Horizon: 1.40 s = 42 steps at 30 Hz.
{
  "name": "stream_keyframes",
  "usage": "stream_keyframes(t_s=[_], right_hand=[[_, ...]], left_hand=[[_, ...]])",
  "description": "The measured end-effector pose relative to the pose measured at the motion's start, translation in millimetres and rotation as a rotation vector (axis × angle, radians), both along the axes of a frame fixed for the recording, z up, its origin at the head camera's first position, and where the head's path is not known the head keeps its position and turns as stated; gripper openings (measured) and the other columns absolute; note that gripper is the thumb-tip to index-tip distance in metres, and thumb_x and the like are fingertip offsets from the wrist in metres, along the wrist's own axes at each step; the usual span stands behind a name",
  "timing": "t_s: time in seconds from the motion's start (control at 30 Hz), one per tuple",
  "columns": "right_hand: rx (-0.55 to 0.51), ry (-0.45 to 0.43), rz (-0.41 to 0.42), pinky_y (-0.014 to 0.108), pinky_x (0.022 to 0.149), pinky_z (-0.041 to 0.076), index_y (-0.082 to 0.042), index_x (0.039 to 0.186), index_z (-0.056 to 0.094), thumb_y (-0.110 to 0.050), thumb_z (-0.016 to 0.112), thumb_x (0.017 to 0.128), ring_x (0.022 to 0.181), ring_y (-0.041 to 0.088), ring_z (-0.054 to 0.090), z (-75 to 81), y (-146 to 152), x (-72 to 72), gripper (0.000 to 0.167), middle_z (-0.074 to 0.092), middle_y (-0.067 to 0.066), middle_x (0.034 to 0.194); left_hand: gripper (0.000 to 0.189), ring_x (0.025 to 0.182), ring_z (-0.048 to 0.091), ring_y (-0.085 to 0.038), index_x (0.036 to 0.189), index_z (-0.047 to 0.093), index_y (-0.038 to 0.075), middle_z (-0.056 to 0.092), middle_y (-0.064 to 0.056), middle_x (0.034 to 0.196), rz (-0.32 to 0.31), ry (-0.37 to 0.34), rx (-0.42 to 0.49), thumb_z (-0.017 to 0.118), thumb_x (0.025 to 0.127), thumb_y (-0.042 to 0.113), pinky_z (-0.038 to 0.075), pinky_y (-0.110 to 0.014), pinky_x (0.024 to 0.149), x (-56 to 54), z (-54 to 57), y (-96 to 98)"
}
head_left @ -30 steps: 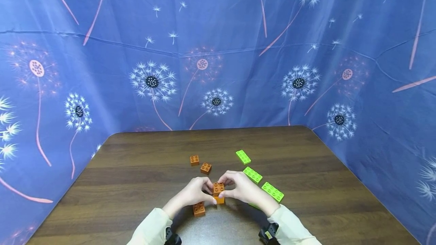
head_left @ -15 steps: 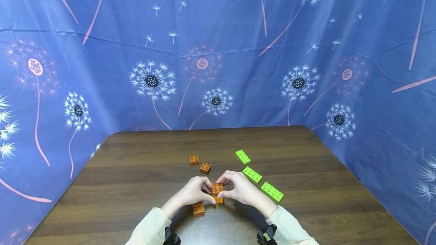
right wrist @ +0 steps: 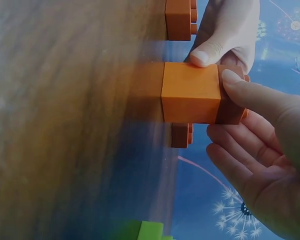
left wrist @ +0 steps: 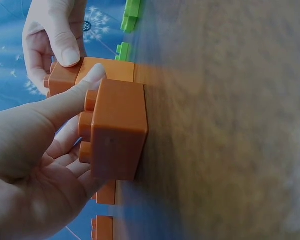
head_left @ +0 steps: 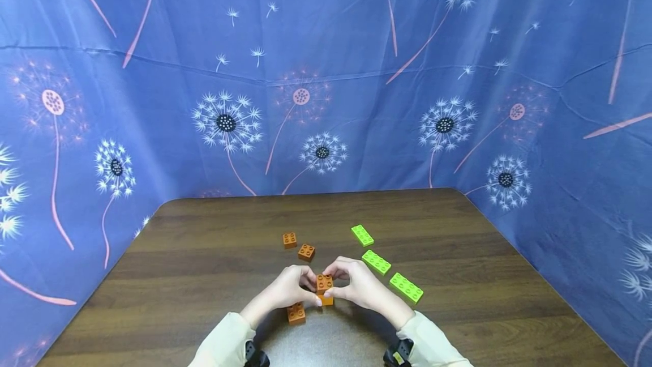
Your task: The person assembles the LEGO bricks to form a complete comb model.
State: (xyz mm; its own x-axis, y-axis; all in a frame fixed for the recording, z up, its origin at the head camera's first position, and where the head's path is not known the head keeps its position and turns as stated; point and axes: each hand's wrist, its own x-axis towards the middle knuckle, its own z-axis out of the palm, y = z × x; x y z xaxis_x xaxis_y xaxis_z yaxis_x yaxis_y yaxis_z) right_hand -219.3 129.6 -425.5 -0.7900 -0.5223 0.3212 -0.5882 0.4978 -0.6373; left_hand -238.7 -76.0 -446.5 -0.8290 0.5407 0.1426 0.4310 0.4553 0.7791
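A dark orange building brick [head_left: 324, 282] sits on top of a lighter orange brick [right wrist: 191, 92], whose base is at the table surface. My right hand [head_left: 354, 283] pinches the upper brick, thumb on its near face and fingers behind. From the other side my left hand [head_left: 290, 289] grips the lighter lower brick between thumb and fingers. Another dark orange brick [left wrist: 119, 127] stands on the table just in front of the left hand, partly covered by it in the head view. The far-side fingertips are mostly hidden behind the stack.
Beyond the hands on the wooden table [head_left: 204, 254] lie two more dark orange bricks, one farther back [head_left: 289, 240] and one nearer [head_left: 307, 252]. On the right, flat green bricks form a slanting row: back [head_left: 363, 235], middle [head_left: 376, 262], front [head_left: 406, 287]. A blue curtain [head_left: 326, 72] surrounds the table.
Both hands keep their grip on the stack almost without moving. A sliver of green beside the right wrist, visible in the oldest frame, is now hidden. The head view has shifted slightly.
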Motion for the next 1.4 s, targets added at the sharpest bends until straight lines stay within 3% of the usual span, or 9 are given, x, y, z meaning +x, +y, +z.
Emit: stream_keyframes(t_s=[0.8, 1.1, 1.4], right_hand=[[0.017, 0.002, 0.003, 0.027, 0.080, 0.054, -0.009, 0.097, 0.064, -0.015, 0.079, 0.074, 0.085, 0.011, 0.063, -1.5, 0.2, 2.2, 0.028, 0.064, -0.001, 0.094], [0.038, 0.030, -0.023, 0.024, 0.079, 0.054, -0.010, 0.098, 0.064, -0.013, 0.079, 0.074, 0.085, 0.011, 0.062, 0.2, -1.3, 2.0, 0.028, 0.064, -0.002, 0.095], [0.020, 0.029, -0.015, 0.027, 0.080, 0.054, -0.010, 0.099, 0.064, -0.013, 0.079, 0.074, 0.087, 0.013, 0.063, -1.3, -0.4, 2.8, 0.029, 0.064, -0.001, 0.096]], left_hand=[[0.032, 0.073, 0.067, -0.012, 0.087, 0.059, 0.001, 0.071, -0.009, 0.080, -0.016, -0.021, 0.019, 0.083, 0.067, 0.009, 0.051, -0.019, 0.068, 4.1, -1.0, -0.1], [0.032, 0.077, 0.069, -0.025, 0.089, 0.058, -0.002, 0.069, -0.012, 0.082, -0.040, 0.030, 0.013, 0.082, 0.068, 0.007, 0.052, -0.017, 0.064, 2.6, -0.4, 0.1], [0.035, 0.078, 0.068, -0.026, 0.093, 0.058, -0.004, 0.066, -0.009, 0.086, -0.041, 0.020, 0.044, 0.081, 0.069, 0.006, 0.053, -0.019, 0.067, 3.7, 0.0, 1.3]])
